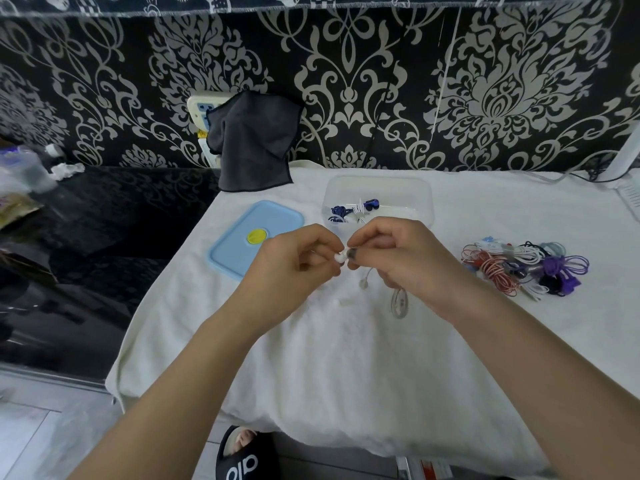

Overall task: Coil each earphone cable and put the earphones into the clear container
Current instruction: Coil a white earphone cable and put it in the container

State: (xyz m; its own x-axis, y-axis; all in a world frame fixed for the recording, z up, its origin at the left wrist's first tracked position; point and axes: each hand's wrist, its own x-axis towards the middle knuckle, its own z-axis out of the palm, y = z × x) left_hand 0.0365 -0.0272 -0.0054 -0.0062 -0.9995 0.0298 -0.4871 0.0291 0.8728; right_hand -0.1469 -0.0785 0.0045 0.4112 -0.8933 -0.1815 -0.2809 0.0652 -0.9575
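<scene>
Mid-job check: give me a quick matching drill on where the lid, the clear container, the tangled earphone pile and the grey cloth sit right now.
Things:
1. blue lid
2. clear container
3. tangled earphone pile
4. grey cloth

Places:
A. right of both hands, on the white towel
B. hanging against the patterned wall
C. beyond the hands, with coiled earphones inside
D. flat on the towel, behind the left hand

Pairs: 1-D, 2-C, 3-A, 4-B

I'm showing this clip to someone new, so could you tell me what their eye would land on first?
Probably the two hands at the centre: the left hand and right hand meet over the white towel, pinching a white earphone between them. To the right lies a bright tangle of earphones in red, purple and white. Behind the hands, the clear container already holds a blue set, its blue lid lying to its left.
</scene>
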